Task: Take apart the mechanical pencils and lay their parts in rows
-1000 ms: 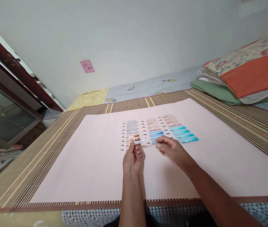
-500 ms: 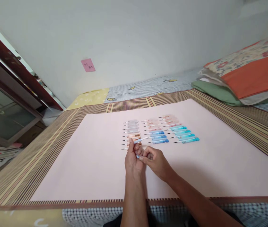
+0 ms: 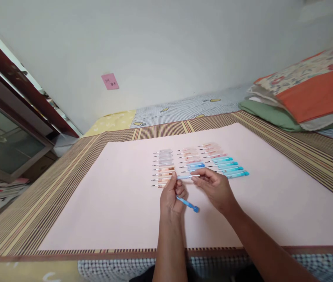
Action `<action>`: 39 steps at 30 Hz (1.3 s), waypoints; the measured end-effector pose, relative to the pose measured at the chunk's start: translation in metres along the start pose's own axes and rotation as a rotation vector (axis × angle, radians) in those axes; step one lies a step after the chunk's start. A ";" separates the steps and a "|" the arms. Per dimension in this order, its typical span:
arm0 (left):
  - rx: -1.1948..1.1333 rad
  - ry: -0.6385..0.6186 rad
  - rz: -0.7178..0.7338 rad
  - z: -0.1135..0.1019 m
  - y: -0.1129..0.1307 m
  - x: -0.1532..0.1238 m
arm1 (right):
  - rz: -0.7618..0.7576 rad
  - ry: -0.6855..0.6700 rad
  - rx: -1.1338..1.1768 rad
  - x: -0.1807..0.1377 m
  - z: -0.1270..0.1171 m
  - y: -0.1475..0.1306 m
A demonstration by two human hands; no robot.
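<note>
My left hand (image 3: 172, 199) is closed, its thumb and forefinger pinching a light blue pen barrel (image 3: 184, 177) over the paper. A darker blue pen part (image 3: 188, 204) with a wide end sticks out from its lower fingers, slanting down to the right. My right hand (image 3: 217, 191) is closed too, its fingertips on the white end of the light blue barrel. Just beyond my hands, slim pens with dark tips lie in columns: grey pens (image 3: 165, 156), brown pens (image 3: 165, 175), pinkish pens (image 3: 189, 155), blue pens (image 3: 195, 166) and turquoise pens (image 3: 232, 168). My right hand covers some of them.
The pale pink sheet (image 3: 101, 203) lies on a striped mat (image 3: 31, 203). Folded fabric and a cushion (image 3: 315, 98) are at the right. A pink note (image 3: 110, 81) hangs on the wall behind, and a glass-paned cabinet (image 3: 4, 137) stands left.
My right hand has moved up and right, from the lower fingers of my left hand to the barrel's white end. The darker blue part now shows more. The barrel lies more level.
</note>
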State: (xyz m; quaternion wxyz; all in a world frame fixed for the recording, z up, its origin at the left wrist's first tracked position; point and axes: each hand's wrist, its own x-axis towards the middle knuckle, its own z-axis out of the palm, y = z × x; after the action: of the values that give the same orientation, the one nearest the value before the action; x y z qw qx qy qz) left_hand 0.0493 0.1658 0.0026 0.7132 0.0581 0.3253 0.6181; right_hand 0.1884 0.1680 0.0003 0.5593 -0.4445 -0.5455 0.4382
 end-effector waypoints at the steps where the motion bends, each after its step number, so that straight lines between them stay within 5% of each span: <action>1: 0.006 -0.003 0.004 0.000 0.000 0.000 | 0.004 0.007 0.015 0.001 -0.001 0.001; 12: -0.080 0.005 0.026 -0.005 0.011 0.000 | 0.120 0.241 0.262 0.010 -0.023 -0.004; 25: -0.040 -0.004 0.023 -0.006 0.008 0.002 | 0.156 0.236 0.458 0.018 -0.035 0.006; 30: 0.081 -0.056 0.005 -0.004 0.006 -0.001 | 0.003 0.211 0.082 0.013 -0.032 -0.004; 35: 0.240 -0.112 -0.017 0.000 -0.001 -0.003 | -0.318 -0.084 -0.523 0.002 -0.025 -0.016; 39: 0.294 -0.146 -0.022 0.000 -0.007 -0.003 | -0.304 -0.219 -0.690 0.000 -0.026 -0.010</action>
State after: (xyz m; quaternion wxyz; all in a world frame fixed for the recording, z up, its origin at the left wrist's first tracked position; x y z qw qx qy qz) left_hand 0.0548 0.1619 0.0003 0.7256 0.2031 0.3603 0.5500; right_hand 0.2140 0.1657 0.0101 0.3740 -0.4712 -0.7768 0.1861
